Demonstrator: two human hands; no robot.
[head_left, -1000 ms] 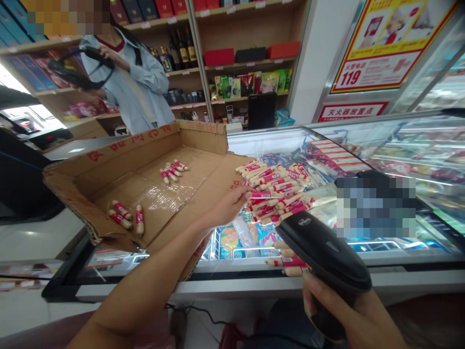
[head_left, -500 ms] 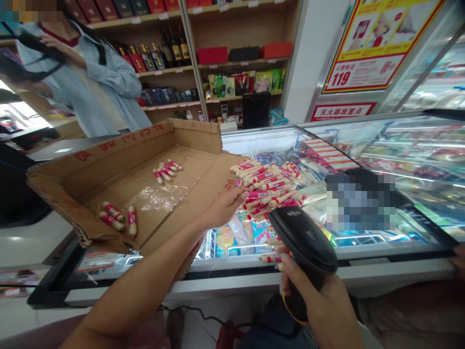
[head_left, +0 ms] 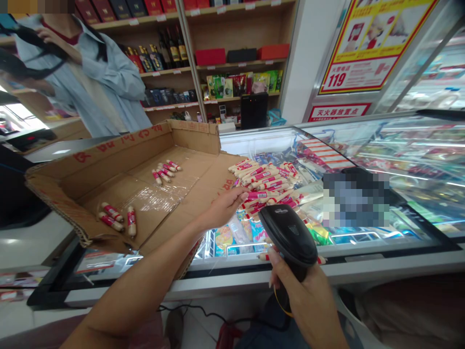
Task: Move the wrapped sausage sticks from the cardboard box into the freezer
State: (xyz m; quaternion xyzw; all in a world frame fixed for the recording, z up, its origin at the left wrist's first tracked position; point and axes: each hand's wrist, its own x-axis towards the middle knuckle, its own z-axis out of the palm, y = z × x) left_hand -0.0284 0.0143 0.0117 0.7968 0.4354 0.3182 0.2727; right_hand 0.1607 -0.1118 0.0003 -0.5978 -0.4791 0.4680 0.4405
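Note:
My right hand (head_left: 308,303) is closed round the grip of a black barcode scanner (head_left: 288,235), whose head points toward a heap of red-and-white wrapped sausage sticks (head_left: 271,182) on the glass freezer lid. My left hand (head_left: 225,206) reaches across and pinches one sausage stick (head_left: 258,195) at the near left edge of that heap. A flattened open cardboard box (head_left: 119,182) lies to the left, with a few sausages near its front corner (head_left: 116,216) and several more near its middle (head_left: 165,171).
The glass-topped chest freezer (head_left: 381,228) runs across the front, with a blurred dark object (head_left: 356,198) on its lid. Another person in a light blue shirt (head_left: 87,72) stands behind the box. Shelves of bottles and boxes (head_left: 232,53) line the back wall.
My right hand with the scanner has moved left and up, closer to the sausage heap. My left hand has stayed on the stick at the heap's edge.

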